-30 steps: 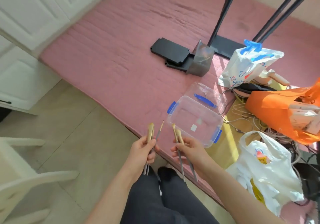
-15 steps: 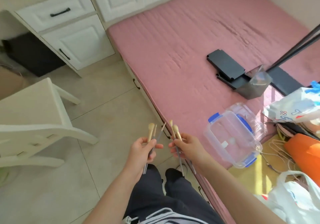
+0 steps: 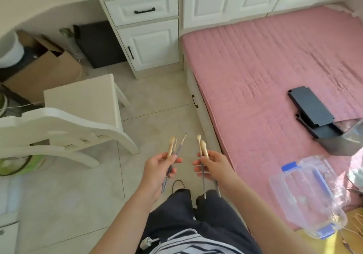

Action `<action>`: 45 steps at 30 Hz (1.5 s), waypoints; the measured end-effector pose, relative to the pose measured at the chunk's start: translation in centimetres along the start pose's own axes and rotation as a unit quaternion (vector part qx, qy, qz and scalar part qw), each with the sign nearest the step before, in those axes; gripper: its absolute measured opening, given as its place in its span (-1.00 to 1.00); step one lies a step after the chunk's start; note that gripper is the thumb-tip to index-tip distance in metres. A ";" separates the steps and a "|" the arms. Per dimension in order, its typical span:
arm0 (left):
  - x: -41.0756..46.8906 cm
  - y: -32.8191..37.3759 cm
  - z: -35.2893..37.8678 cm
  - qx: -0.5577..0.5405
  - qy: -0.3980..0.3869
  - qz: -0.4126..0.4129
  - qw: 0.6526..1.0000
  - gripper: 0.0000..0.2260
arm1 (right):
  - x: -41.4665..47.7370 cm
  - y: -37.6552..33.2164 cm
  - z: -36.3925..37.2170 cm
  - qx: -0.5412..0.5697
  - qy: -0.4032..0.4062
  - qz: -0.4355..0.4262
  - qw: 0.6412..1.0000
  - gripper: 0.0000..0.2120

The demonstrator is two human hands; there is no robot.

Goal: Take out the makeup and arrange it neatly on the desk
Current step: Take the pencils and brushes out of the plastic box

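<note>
My left hand [image 3: 160,166] grips three makeup brushes [image 3: 172,145] with pale bristles and grey handles, bristles pointing up. My right hand [image 3: 213,165] grips two more makeup brushes [image 3: 202,147] the same way, their grey handles hanging below my fist. Both hands hover over the tiled floor in front of my legs, a short gap between them. The clear plastic box with blue clips [image 3: 306,198] lies on the pink bed edge at the lower right. The white desk [image 3: 49,0] curves across the upper left.
A white chair [image 3: 64,120] stands at the left between me and the desk. White drawers [image 3: 143,8] sit under the desk's right end, a cardboard box [image 3: 43,69] beneath it. The pink mattress [image 3: 275,67] holds black parts [image 3: 312,110].
My view has swung left from the bed toward the desk and chair. Both hands keep the same grip on the brushes. The plastic box has slid to the right edge of view.
</note>
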State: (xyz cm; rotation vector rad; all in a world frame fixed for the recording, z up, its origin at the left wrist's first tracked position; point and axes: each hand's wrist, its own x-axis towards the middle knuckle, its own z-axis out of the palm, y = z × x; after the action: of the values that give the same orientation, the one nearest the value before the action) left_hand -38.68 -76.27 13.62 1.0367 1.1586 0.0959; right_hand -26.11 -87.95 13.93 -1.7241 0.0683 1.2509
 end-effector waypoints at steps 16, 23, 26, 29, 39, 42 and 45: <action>8.1 8.1 -1.2 -0.128 0.130 -0.016 0.983 -0.87 | 10.0 -10.6 4.2 -0.027 -0.035 0.008 0.999 -0.85; 15.1 15.9 1.1 -0.134 0.124 -0.015 0.983 -0.87 | 17.0 -19.6 2.8 -0.075 -0.077 -0.016 0.994 -0.86; 17.9 19.1 1.5 -0.134 0.118 -0.009 0.984 -0.87 | 20.0 -23.1 2.6 -0.100 -0.087 -0.024 0.991 -0.86; 20.2 21.6 1.6 -0.146 0.122 -0.009 0.982 -0.87 | 22.6 -26.0 2.9 -0.114 -0.090 -0.025 0.989 -0.85; 28.4 28.4 -1.1 -0.186 0.143 -0.014 0.972 -0.88 | 30.0 -32.9 6.5 -0.134 -0.082 -0.012 0.987 -0.86; 31.3 30.9 -2.9 -0.201 0.139 -0.022 0.969 -0.88 | 32.2 -35.5 8.8 -0.126 -0.076 -0.016 0.989 -0.86; 34.2 34.2 -5.3 -0.199 0.138 -0.030 0.970 -0.88 | 34.3 -38.7 11.6 -0.102 -0.077 -0.017 0.992 -0.85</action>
State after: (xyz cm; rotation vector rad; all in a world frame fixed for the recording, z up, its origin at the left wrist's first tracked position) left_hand -12.79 -35.05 13.81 0.6439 1.3531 0.4183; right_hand 2.64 -43.45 13.38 -1.7880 -0.1849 1.4009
